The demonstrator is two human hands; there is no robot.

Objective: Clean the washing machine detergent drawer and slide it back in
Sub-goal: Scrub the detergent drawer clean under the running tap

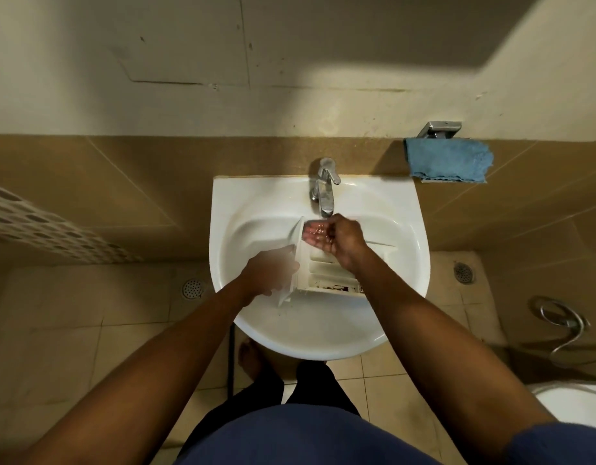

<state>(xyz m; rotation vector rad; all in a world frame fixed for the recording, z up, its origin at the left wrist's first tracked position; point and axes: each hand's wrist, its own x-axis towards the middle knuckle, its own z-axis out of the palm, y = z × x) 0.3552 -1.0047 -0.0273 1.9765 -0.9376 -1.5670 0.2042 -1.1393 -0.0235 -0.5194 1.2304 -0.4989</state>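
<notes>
Basket (38,226): white, perforated, well left of the sink (412,236), against the wall; not in play.
Left hand (269,273): over the sink's left half, fingers curled round the front panel of the drawer (326,271); grip probably chosen to steady the tray and angle it toward the water.
Drawer: white, down inside the sink, compartments facing up, panel end at left; dark residue along the near edge, so cleaning judged unfinished.
Tap (325,193): centre of the sink's back rim, spout right above the right hand; flow too faint to confirm.
Right hand (336,238): mid-sink under the spout, palm up, fingers together and lightly cupped, wet, holding nothing; likely catching water to splash or rub into the compartments.
Cloth (447,161): blue, on a wall holder up and right of the sink; handy for drying.
Washing machine: not in view; sliding back in not yet possible from here.
</notes>
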